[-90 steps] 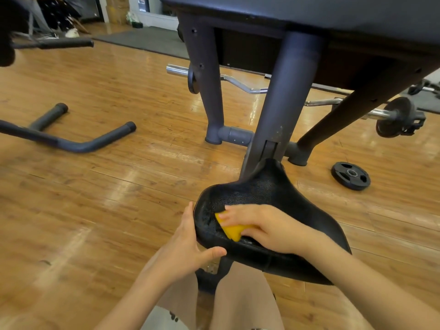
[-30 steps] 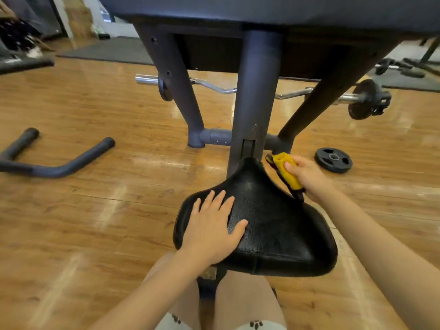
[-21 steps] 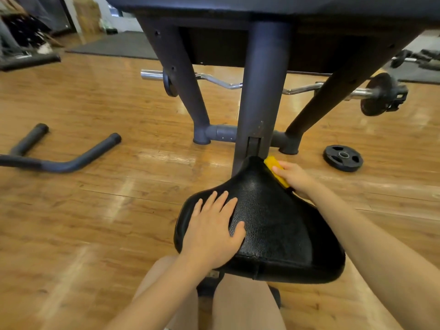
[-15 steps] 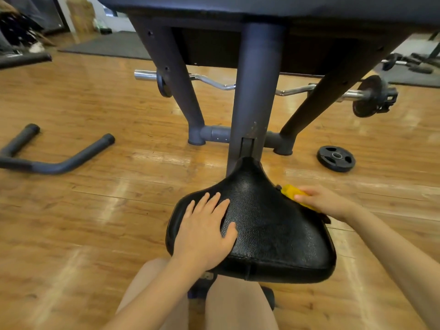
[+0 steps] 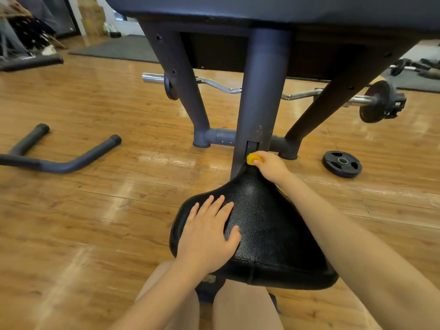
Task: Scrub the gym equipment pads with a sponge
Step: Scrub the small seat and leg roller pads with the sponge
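A black textured seat pad (image 5: 266, 229) sits low in front of me, its narrow end against a dark grey post (image 5: 259, 101). My left hand (image 5: 207, 232) lies flat on the pad's near left part, fingers spread. My right hand (image 5: 271, 166) grips a yellow sponge (image 5: 253, 159) at the pad's narrow far tip, right where it meets the post. Most of the sponge is hidden inside my fingers. A larger dark pad (image 5: 285, 8) spans the top of the view above the post.
The frame's grey legs and crossbar (image 5: 221, 136) stand on the wood floor behind the seat. A curl bar (image 5: 219, 85) with a plate lies beyond. A loose weight plate (image 5: 341, 163) lies at right, a bent grey floor tube (image 5: 64, 163) at left.
My right hand has carried the sponge from the pad's right edge up to its narrow far tip by the post. My left hand stays flat on the pad.
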The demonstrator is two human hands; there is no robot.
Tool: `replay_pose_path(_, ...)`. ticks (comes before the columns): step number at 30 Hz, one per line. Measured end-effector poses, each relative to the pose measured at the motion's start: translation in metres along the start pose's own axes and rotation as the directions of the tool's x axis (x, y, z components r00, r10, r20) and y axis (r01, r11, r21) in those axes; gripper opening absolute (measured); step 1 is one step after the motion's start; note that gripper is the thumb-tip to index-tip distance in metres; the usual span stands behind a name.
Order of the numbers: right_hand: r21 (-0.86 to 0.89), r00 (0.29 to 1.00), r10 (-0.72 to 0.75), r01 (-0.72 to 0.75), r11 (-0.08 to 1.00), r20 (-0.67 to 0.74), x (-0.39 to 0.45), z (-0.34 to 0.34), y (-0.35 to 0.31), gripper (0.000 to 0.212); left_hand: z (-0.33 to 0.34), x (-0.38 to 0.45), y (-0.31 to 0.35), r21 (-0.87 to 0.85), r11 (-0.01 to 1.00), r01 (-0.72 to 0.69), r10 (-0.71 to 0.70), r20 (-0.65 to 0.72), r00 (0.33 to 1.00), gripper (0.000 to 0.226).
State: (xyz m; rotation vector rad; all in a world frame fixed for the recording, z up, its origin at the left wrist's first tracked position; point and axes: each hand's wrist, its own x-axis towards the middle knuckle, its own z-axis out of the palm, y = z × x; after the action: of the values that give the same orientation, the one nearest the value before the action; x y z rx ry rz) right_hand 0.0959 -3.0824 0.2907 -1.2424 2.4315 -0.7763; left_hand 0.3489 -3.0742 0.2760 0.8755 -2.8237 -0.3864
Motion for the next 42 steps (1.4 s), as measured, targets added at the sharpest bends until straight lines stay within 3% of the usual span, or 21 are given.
replay_pose_path(4, -0.154, 0.988, -0.148, 0.152, 0.976, 0.034, -0.019, -0.003, 0.005, 0.039, -0.001, 0.000, 0.000, -0.001, 1.000, 0.004, -0.004, 0.002, 1.000, 0.070)
replay_pose_path(7, -0.141, 0.912, -0.371, 0.396, 0.907, 0.176, -0.053, -0.011, 0.008, 0.042, -0.001, 0.000, 0.000, -0.001, 1.000, 0.003, -0.003, 0.003, 1.000, 0.071)
replay_pose_path(9, -0.073, 0.862, -0.426, 0.460, 0.885, 0.273, -0.059, -0.018, 0.009, 0.040, -0.001, 0.000, 0.000, -0.014, 1.000, 0.005, -0.005, -0.001, 1.000, 0.071)
replay_pose_path(11, -0.019, 0.900, -0.348, 0.366, 0.931, 0.261, -0.042, -0.026, 0.005, 0.038, -0.001, 0.000, 0.000, -0.023, 1.000, -0.003, 0.003, -0.007, 1.000, 0.071)
replay_pose_path(15, 0.122, 0.976, -0.197, 0.185, 0.975, 0.089, 0.006, -0.020, -0.002, 0.038, 0.000, -0.001, -0.003, -0.037, 0.999, -0.021, 0.020, -0.028, 0.999, 0.083)
replay_pose_path(19, 0.190, 0.986, -0.116, 0.093, 0.977, 0.116, 0.025, -0.005, 0.001, 0.032, -0.001, 0.000, -0.003, -0.051, 0.998, -0.029, 0.028, -0.031, 0.999, 0.084)
replay_pose_path(23, 0.325, 0.988, 0.049, -0.095, 0.941, 0.147, 0.024, -0.008, 0.012, 0.039, -0.001, 0.000, -0.003, -0.064, 0.998, -0.029, 0.027, -0.044, 0.999, 0.082)
replay_pose_path(26, 0.342, 0.993, 0.065, -0.093, 0.935, 0.094, 0.016, -0.005, 0.019, 0.039, -0.002, 0.000, -0.003, -0.044, 0.999, -0.033, 0.031, -0.044, 0.999, 0.083)
replay_pose_path(31, -0.101, 0.995, 0.003, 0.007, 0.995, 0.101, -0.007, -0.022, 0.043, 0.020, -0.001, 0.000, -0.002, -0.059, 0.998, -0.024, 0.022, -0.032, 0.999, 0.082)
replay_pose_path(33, -0.049, 0.994, -0.004, 0.009, 0.999, 0.109, -0.012, -0.030, 0.047, 0.021, 0.001, 0.000, -0.003, -0.047, 0.998, -0.029, 0.026, -0.052, 0.998, 0.081)
replay_pose_path(36, 0.136, 0.999, -0.017, 0.021, 0.990, -0.027, 0.013, -0.031, 0.029, 0.028, 0.002, 0.000, -0.003, -0.051, 0.998, -0.030, 0.026, -0.068, 0.997, 0.079)
replay_pose_path(40, 0.077, 0.980, -0.035, 0.020, 0.997, 0.197, 0.052, -0.003, -0.005, 0.020, 0.000, -0.001, -0.003, -0.081, 0.996, -0.040, 0.034, -0.076, 0.997, 0.075)
replay_pose_path(42, 0.140, 0.977, 0.022, -0.053, 0.989, 0.213, 0.056, 0.007, -0.003, 0.017, 0.000, -0.001, -0.005, -0.082, 0.996, -0.045, 0.039, -0.070, 0.997, 0.076)
